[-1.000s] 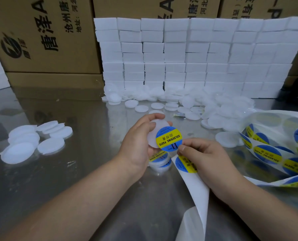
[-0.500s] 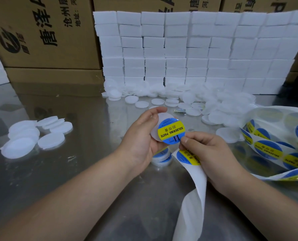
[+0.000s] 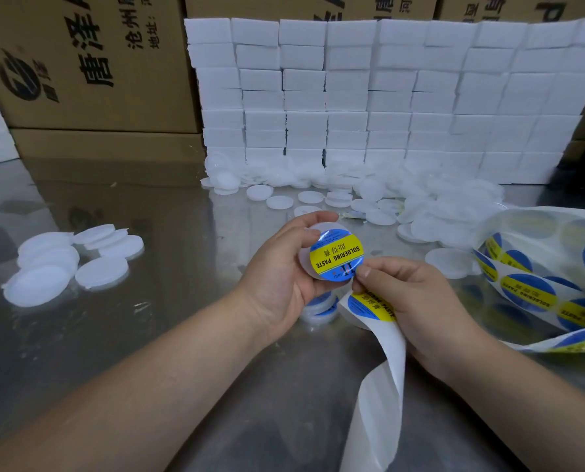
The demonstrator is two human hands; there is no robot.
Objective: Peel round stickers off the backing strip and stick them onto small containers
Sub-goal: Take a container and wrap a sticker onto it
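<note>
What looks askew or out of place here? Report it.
The sticker sits off-centre on the container in the left hand, overhanging its lower right edge by the right hand. Its text reads upside down from this view. Nothing looks spilled or damaged.

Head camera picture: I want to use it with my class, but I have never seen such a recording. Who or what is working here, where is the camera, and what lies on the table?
No machine here: a person works with bare hands, filmed from a camera on their head looking down. The left hand holds a small white container with a round blue-and-yellow soldering paste sticker on it. The right hand touches the sticker's edge and grips the backing strip. On the shiny metal table lie loose white lids, and a sticker roll.
</note>
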